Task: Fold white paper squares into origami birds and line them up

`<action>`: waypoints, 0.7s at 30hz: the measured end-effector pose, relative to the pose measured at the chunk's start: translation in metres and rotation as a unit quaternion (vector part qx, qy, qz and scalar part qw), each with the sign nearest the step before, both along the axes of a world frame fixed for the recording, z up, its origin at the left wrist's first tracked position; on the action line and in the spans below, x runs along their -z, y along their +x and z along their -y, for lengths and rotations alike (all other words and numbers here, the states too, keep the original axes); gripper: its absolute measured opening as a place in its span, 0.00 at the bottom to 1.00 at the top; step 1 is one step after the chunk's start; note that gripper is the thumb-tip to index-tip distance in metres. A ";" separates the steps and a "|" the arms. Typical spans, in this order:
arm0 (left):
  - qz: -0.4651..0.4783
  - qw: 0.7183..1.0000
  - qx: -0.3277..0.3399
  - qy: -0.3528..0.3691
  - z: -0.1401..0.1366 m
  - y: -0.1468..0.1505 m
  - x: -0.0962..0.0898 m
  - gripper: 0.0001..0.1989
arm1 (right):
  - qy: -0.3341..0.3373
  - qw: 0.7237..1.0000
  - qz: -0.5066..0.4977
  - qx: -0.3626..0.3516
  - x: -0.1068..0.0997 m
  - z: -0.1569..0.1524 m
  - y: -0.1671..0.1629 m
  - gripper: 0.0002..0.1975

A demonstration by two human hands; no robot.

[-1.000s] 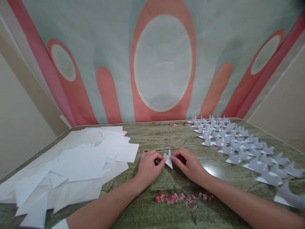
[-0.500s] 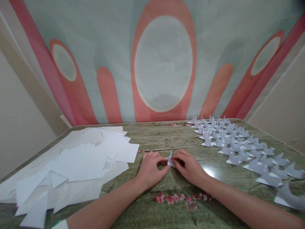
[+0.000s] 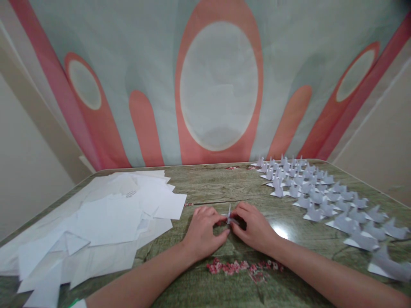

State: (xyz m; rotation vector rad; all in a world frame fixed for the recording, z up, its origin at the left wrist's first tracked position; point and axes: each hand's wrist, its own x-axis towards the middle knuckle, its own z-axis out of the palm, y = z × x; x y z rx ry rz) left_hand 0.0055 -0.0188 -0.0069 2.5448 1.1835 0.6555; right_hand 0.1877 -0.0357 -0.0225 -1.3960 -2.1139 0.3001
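A small white origami bird [image 3: 229, 215] stands between my hands at the middle of the table, with a thin upright point and paper flaps low at its sides. My left hand [image 3: 203, 231] is closed at its left side, the fingertips on the paper and the thumb just below. From the right, my right hand [image 3: 252, 223] pinches it between thumb and fingers. The fingertips hide part of the folds. Several finished origami birds [image 3: 316, 194] stand in rows on the table's right side.
A spread pile of white paper sheets [image 3: 109, 218] covers the left part of the wood-patterned table [image 3: 205, 182]. Pink flower prints [image 3: 236, 266] decorate its surface near my forearms. Behind the far edge hangs a patterned backdrop [image 3: 220, 85] in coral and grey-green.
The origami bird has turned slightly, its upright point now seen more edge-on. My left thumb has slid a little down toward me, and the view has shifted slightly.
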 end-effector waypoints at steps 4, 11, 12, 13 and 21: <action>-0.010 1.000 0.012 0.009 0.002 -0.001 -0.001 0.11 | 0.003 1.000 0.009 0.004 -0.001 0.000 0.001 0.07; 0.016 1.000 -0.005 0.022 0.004 0.001 -0.004 0.03 | 0.023 0.999 0.015 0.027 -0.005 0.004 0.000 0.04; 0.022 0.999 -0.016 0.021 0.003 0.001 -0.005 0.02 | 0.027 0.999 0.021 0.031 -0.006 0.005 -0.001 0.05; 0.028 0.999 -0.025 0.018 0.002 0.000 -0.005 0.02 | 0.028 0.999 0.029 0.034 -0.007 0.006 -0.002 0.06; 0.082 0.995 -0.049 -0.011 -0.010 -0.003 -0.003 0.05 | 0.020 0.992 0.090 0.086 -0.010 0.000 -0.014 0.10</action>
